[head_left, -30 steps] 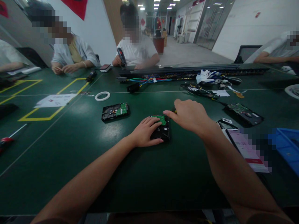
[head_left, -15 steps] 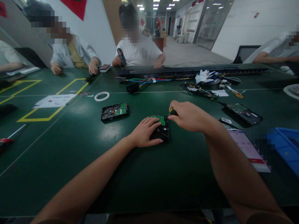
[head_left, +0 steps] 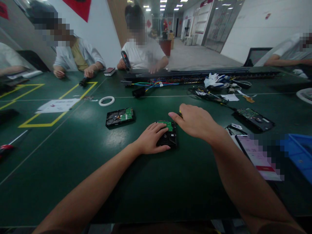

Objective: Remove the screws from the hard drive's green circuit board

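A black hard drive [head_left: 171,139] with a green circuit board lies on the table in front of me. My left hand [head_left: 151,138] holds it down, fingers spread across its top and thumb along its near edge. Above and just right of the drive's far corner, my right hand [head_left: 192,120] is closed around a screwdriver [head_left: 180,112]; only a bit of its yellow handle shows, and its tip is hidden. The right thumb sticks out to the left. Another hard drive [head_left: 120,117] rests to the left, board up.
Right of my hands lie a third hard drive [head_left: 254,119], a phone [head_left: 258,156] and a blue bin [head_left: 302,156]. A tape roll [head_left: 106,101], paper [head_left: 57,105] and a red-handled screwdriver [head_left: 7,147] are leftward. Cables [head_left: 156,84] and gloves [head_left: 215,80] lie farther back. Co-workers sit opposite.
My right hand has turned, its thumb swinging out leftward, and less of the yellow handle shows. My left hand and the drive stay put. A co-worker's hand has moved a dark object left.
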Available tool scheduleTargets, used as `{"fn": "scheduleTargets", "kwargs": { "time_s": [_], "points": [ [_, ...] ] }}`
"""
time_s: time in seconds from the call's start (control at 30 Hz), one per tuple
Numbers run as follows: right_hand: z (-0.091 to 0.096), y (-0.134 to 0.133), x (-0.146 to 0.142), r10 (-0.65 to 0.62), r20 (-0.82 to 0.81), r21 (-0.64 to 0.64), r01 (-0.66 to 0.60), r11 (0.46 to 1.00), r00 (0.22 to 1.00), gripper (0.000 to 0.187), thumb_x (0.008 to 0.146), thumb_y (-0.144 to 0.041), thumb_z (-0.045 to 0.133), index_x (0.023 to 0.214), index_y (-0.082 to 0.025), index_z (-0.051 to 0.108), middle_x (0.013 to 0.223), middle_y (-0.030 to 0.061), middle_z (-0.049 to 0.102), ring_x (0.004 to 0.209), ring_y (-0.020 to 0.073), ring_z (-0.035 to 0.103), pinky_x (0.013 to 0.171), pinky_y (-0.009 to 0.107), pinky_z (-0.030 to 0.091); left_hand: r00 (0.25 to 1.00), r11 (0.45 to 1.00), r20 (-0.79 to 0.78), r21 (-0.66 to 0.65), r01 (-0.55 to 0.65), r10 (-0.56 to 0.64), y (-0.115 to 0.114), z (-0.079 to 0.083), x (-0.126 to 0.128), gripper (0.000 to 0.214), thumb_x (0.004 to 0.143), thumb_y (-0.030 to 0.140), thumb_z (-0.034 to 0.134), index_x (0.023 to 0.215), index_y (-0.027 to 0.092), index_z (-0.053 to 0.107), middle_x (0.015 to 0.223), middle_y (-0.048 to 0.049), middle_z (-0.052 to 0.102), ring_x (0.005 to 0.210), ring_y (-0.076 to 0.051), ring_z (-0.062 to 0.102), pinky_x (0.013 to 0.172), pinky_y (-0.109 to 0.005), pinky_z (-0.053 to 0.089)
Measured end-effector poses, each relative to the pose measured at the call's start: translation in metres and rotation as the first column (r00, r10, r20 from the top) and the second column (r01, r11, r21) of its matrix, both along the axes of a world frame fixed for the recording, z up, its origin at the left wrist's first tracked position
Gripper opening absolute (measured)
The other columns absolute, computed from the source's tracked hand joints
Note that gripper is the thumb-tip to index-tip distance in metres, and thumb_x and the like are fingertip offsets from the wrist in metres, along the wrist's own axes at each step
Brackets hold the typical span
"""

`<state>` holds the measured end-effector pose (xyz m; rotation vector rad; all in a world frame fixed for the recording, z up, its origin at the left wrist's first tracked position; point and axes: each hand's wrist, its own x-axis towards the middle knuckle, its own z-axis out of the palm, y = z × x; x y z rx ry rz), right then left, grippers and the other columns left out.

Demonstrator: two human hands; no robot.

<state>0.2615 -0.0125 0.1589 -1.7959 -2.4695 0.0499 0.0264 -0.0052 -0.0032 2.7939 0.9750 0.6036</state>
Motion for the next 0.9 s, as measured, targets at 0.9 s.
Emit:
{"fn": "scheduleTargets", "kwargs": {
  "time_s": [0.9],
  "points": [
    [0.003,0.006,0.015,0.279,-0.207,0.11,-0.261,0.959,0.938,0.029,0.107,-0.018,0.058,0.128,-0.016,0.077,0.132,0.014,0.081,0.12,0.0298,0.074,0.102,0.039,0.05,1.0,1.0,0.007,-0.017,-0.004,0.004,0.0,0.001,0.0,0.085,0.1,0.077,0.066,0.161,0.02,0.054,0.168,-0.0207,0.054,0.157,-0.044,0.052,0.135,-0.069,0.034]
  ]
}}
